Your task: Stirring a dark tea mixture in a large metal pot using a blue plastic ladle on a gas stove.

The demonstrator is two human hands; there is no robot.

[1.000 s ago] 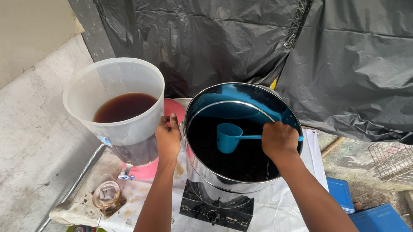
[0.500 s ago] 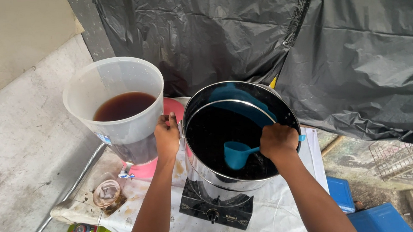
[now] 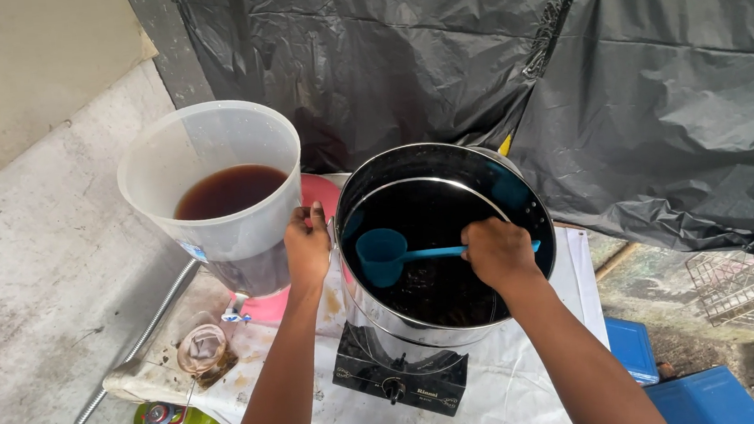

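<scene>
**Ladling from pot to bucket, partway through**

Right hand grips the blue ladle over the pot; left hand clasps the pot's rim. Far left, the bucket looks roughly half full; dark liquid remains in the pot.

label: small, pale with blue print | on translucent bucket | left of frame centre | stove badge: small white | lower centre

right hand holds blue ladle over pot
</scene>
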